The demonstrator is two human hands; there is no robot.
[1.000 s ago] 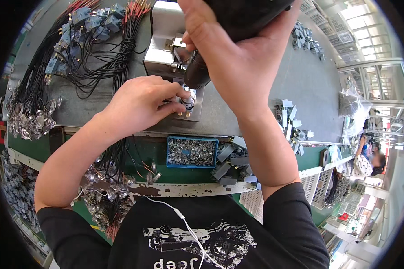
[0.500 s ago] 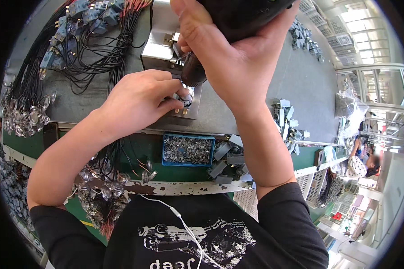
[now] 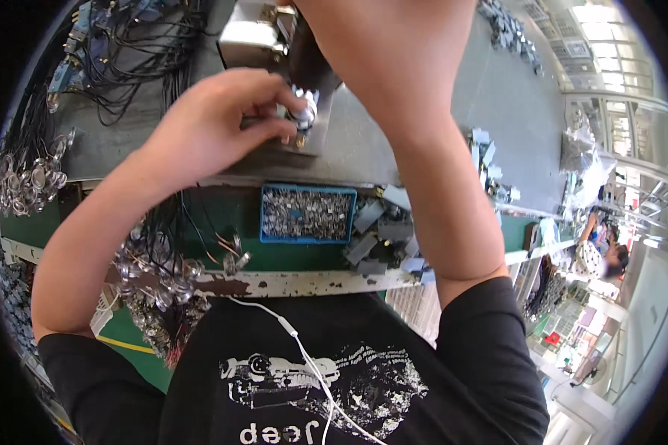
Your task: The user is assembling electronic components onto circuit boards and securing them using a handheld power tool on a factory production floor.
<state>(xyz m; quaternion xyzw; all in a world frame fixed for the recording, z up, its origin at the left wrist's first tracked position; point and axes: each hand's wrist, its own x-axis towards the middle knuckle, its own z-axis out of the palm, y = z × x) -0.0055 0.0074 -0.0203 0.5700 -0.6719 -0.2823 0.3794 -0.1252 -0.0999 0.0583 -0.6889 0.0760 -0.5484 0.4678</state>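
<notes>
My left hand (image 3: 219, 115) reaches over a metal fixture (image 3: 304, 144) with thumb and forefinger apart. The forefinger's tip is beside a small round shiny metal part (image 3: 306, 111) seated on the fixture; whether it touches is blurred. My right hand (image 3: 393, 52) is high at the top edge, its fingers cut off by the frame. Against its inner side shows the dark body of a black handheld power tool (image 3: 313, 59), tip down just behind the metal part. A silver metal block (image 3: 249, 33) stands behind the fixture.
Black cables (image 3: 137, 55) with grey plugs and round metal ends lie at left. A blue tray (image 3: 304, 241) of small metal pieces sits before me, beside grey plug housings (image 3: 382, 230). More housings (image 3: 490, 163) lie at right. People (image 3: 597, 256) sit far right.
The view has shifted, so the bench appears higher. My left thumb has spread away from the metal part. My right hand and the black tool have moved up, mostly leaving the frame.
</notes>
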